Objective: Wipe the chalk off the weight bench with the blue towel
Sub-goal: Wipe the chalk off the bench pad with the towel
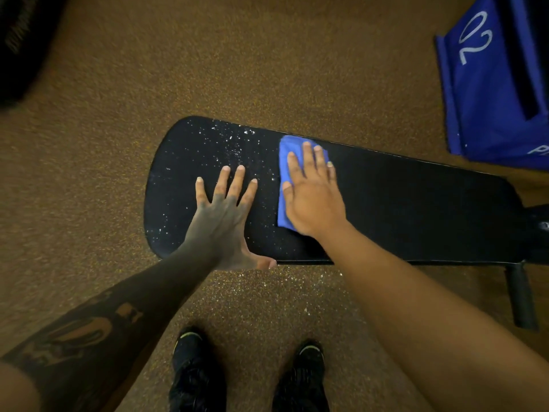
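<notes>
Head view: blue towel (285,173) lies flat under right hand (312,197) on weight bench (416,203).

Both hands lie flat, palms down, on the counter (416,203). The left hand (221,215) spreads its fingers wide, thumb hooked over the counter's near edge, its forearm bare and tattooed. The right hand (312,194) sits just beside it, farther along the counter, fingers held close together and pressing down on the towel (285,179), its bare forearm reaching in from the lower right.
</notes>
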`<state>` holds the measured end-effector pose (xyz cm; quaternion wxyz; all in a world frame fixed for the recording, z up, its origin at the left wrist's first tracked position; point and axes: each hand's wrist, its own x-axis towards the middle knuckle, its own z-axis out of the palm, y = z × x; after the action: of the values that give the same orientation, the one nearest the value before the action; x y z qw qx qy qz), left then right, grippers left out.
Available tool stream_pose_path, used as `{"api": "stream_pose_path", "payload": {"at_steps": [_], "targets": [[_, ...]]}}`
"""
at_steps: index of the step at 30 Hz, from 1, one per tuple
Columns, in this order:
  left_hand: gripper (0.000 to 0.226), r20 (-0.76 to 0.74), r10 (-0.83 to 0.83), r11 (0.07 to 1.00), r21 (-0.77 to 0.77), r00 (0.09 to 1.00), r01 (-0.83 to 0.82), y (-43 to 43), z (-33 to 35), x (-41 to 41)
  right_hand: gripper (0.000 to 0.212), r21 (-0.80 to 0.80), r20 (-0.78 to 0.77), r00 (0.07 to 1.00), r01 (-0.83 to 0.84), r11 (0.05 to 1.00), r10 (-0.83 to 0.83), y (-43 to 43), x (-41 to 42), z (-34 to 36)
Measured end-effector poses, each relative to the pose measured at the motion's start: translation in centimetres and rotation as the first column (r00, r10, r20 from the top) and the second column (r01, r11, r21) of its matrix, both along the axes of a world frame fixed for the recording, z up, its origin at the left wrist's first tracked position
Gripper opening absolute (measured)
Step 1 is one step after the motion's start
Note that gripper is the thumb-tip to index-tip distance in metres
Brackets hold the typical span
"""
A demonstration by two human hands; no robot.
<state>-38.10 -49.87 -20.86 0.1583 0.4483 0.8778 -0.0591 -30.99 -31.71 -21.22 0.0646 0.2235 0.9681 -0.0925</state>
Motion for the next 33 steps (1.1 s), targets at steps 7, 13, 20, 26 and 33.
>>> {"api": "stream_pose_path", "payload": {"at_steps": [7,13,20,26,33], "targets": [[0.149,-0.020,0.021,0.997,0.080,1.000,-0.019,-0.4,0.3,-1.2,0.063,0.027,-0.010,0.998,-0.063,0.998,0.064,-0.9,-1.0,0.4],[0.148,-0.025,0.043,0.998,0.056,0.999,-0.042,-0.9,0.1,-1.9,0.061,0.037,0.011,1.000,-0.017,0.999,0.017,-0.8,-1.7,-0.1],[0.149,-0.024,0.068,0.997,0.043,0.997,-0.066,-1.1,0.1,-1.7,0.062,-0.007,-0.026,0.994,-0.108,0.994,0.108,-3.2,-3.7,-0.1],[0.151,0.000,0.083,0.996,0.037,0.997,-0.083,-1.2,0.0,-1.8,0.060,-0.025,-0.022,0.985,0.173,0.985,-0.173,-1.9,-6.3,-0.2],[0.150,0.013,0.076,0.996,0.052,0.997,-0.076,-1.3,0.0,-1.9,0.057,0.011,-0.006,0.999,-0.045,0.999,0.045,-0.4,-7.8,0.0]]}}
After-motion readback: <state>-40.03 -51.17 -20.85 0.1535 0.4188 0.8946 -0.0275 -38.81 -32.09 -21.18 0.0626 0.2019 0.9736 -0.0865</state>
